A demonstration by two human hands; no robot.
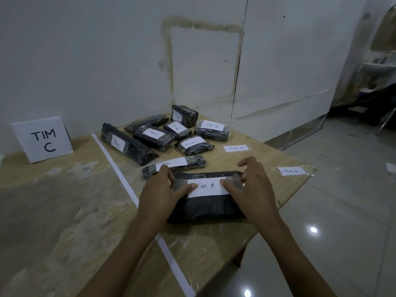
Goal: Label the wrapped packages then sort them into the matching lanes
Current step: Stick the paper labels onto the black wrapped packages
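Both hands on the near black package point(205, 202), which lies flat on the wooden table point(64, 211), just right of the white strip point(137, 202) that runs diagonally across the top.

Left hand point(158, 189): thumb presses the left end of the "TIM A" label point(206, 187), fingers curl over the package's far left corner. Right hand point(250, 189): thumb presses the label's right end, fingers arch over the far right corner at the clear tape. Hands sit apart, one at each end of the label; neither is closed around the package, just pressing down on it.

Relative to that package:
- Just beyond, touching its far left edge or nearly so: a slim package marked "TIM C" point(173, 166).
- Further back: a cluster of labelled packages point(162, 133), TIM C and TIM B, some overlapping.
- Two loose "TIM A" labels: one beyond right point(235, 148), one to the right near the table edge point(291, 171).
- Far left, across the strip: a white "TIM C" sign point(44, 139), standing upright by the wall.
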